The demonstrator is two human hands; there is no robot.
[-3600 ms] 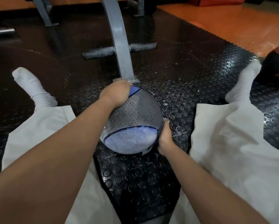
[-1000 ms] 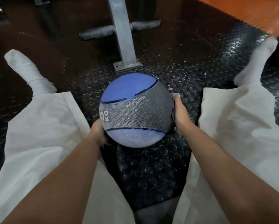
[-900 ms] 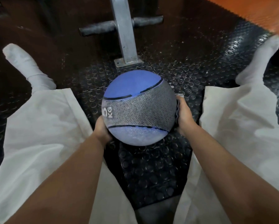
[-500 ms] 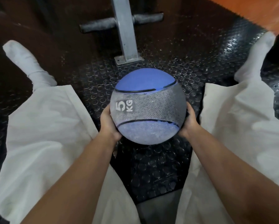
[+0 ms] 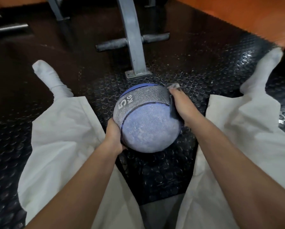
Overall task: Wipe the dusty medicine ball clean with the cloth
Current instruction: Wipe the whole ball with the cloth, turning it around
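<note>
We hold the medicine ball (image 5: 146,123) between our spread legs, over the black studded floor mat (image 5: 163,176); whether it touches the mat we cannot tell. Our left hand (image 5: 113,136) grips its lower left side, fingers curled beneath. Our right hand (image 5: 183,108) lies with fingers stretched along the upper right side, pressing the grey cloth (image 5: 172,86) against the ball. A dusty blue panel faces us. A grey metal post (image 5: 133,47) stands just beyond.
</note>
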